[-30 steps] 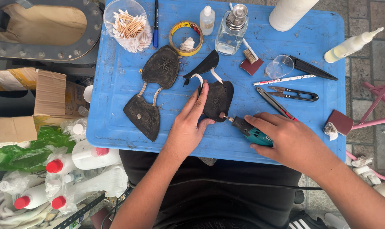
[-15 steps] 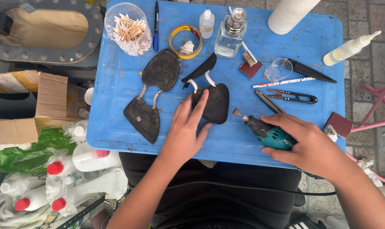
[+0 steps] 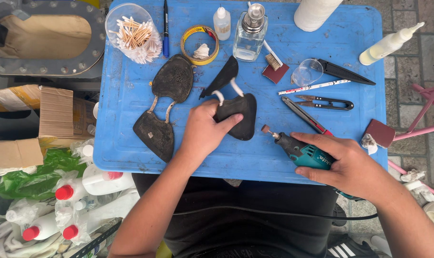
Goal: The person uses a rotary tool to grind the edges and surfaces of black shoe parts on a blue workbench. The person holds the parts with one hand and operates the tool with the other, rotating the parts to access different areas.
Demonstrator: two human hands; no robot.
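My left hand (image 3: 206,130) grips a black shoe sole piece (image 3: 238,117) with white straps, lifting it slightly off the blue table (image 3: 131,105). My right hand (image 3: 348,165) holds a teal rotary tool (image 3: 300,152); its small grinding tip points left, a short gap from the sole piece. A second pair of joined black sole pieces (image 3: 162,107) lies to the left of my left hand.
At the table's back stand a cup of cotton swabs (image 3: 133,33), a blue pen (image 3: 165,28), a yellow tape roll (image 3: 199,44), a dropper bottle (image 3: 222,23) and a glass bottle (image 3: 249,33). Snips (image 3: 324,102) and tweezers (image 3: 343,72) lie to the right. White bottles (image 3: 74,200) crowd the floor at left.
The rotary tool has drawn back to the right, away from the sole piece. My left hand has closed around the sole piece and tilted it up.
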